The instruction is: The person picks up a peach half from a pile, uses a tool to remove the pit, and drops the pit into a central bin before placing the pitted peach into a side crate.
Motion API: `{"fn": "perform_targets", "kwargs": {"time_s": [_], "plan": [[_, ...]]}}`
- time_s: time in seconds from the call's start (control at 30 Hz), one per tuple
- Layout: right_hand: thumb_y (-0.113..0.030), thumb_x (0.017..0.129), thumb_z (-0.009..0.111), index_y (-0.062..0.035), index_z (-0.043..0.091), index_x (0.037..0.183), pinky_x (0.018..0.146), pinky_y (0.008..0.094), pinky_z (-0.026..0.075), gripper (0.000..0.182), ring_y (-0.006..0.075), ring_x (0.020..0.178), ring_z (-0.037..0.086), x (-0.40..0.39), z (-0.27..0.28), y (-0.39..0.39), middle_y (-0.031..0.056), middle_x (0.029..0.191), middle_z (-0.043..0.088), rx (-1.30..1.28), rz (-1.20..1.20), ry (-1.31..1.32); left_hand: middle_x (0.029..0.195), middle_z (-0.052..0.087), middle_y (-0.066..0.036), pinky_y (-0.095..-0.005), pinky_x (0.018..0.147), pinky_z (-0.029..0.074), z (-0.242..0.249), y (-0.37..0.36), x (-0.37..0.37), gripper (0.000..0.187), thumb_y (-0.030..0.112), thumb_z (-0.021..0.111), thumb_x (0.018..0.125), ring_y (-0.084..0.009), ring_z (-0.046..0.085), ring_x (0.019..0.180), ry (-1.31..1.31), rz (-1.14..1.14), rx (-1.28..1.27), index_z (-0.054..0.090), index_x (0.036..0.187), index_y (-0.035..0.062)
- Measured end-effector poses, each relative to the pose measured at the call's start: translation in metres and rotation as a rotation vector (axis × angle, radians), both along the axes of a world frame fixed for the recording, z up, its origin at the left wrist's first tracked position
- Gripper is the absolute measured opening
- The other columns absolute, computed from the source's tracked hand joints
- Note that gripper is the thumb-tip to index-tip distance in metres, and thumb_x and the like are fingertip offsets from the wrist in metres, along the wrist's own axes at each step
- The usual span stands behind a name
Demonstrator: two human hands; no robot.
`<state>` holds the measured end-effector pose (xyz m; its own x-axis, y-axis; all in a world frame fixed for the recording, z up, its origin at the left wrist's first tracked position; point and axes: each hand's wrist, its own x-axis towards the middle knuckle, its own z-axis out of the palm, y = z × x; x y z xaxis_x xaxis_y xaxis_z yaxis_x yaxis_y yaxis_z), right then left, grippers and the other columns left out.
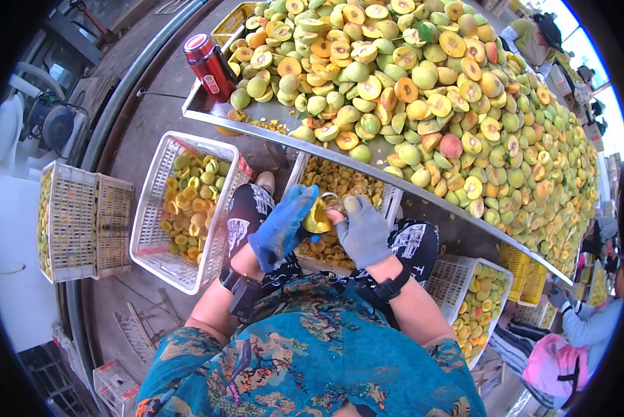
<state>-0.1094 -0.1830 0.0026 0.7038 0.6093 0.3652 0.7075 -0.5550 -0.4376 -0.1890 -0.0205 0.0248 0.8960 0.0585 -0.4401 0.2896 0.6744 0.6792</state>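
Observation:
My left hand [284, 226], in a blue glove, is closed around a yellow peach half [317, 219]. Close beside it is my right hand [365, 233], in a grey glove with a bare thumb tip, closed on a small shiny metal tool [331, 201] that meets the fruit. Its exact form is partly covered by the fingers. Below both hands, between my knees, stands a white crate [393, 206] full of brownish-yellow peach scraps [346, 177].
A metal table [284, 139] bears a big heap of halved peaches [409, 76] and a red thermos [209, 68]. White crates of peach halves stand left [139, 229] and right [501, 306]. Stacked crates [75, 222] are farther left. A co-worker [583, 326] sits at right.

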Motion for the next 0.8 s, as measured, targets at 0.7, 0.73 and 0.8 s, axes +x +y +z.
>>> {"fn": "perform_targets", "kwargs": {"time_s": [0.7, 0.73, 0.8], "plan": [[-0.05, 0.084, 0.065, -0.0024, 0.061, 0.107, 0.085, 0.0465, 0.048, 0.053, 0.0401, 0.097, 0.061, 0.111, 0.012, -0.012, 0.0229, 0.105, 0.064, -0.164, -0.269, 0.227, 0.097, 0.064, -0.008, -0.0287, 0.07, 0.053, -0.016, 0.064, -0.04, 0.028, 0.034, 0.054, 0.099, -0.019, 0.065, 0.086, -0.042, 0.176, 0.683, 0.059, 0.106, 0.007], [-0.047, 0.08, 0.069, -0.0027, 0.061, 0.111, 0.086, 0.0463, 0.049, 0.054, 0.0398, 0.101, 0.061, 0.127, 0.011, -0.014, 0.0247, 0.107, 0.063, -0.2, -0.294, 0.277, 0.095, 0.063, -0.005, -0.0268, 0.072, 0.052, -0.01, 0.074, -0.042, 0.026, 0.032, 0.057, 0.097, -0.0157, 0.062, 0.086, -0.017, 0.274, 0.59, 0.06, 0.107, 0.007], [-0.045, 0.08, 0.069, -0.003, 0.062, 0.112, 0.087, 0.046, 0.049, 0.053, 0.039, 0.102, 0.061, 0.144, 0.019, -0.007, 0.0242, 0.108, 0.063, -0.326, -0.268, 0.324, 0.09, 0.059, -0.002, -0.0245, 0.074, 0.051, 0.019, 0.111, -0.061, 0.024, 0.029, 0.061, 0.096, -0.0112, 0.058, 0.084, 0.103, 0.379, 0.737, 0.059, 0.105, 0.007]]}}
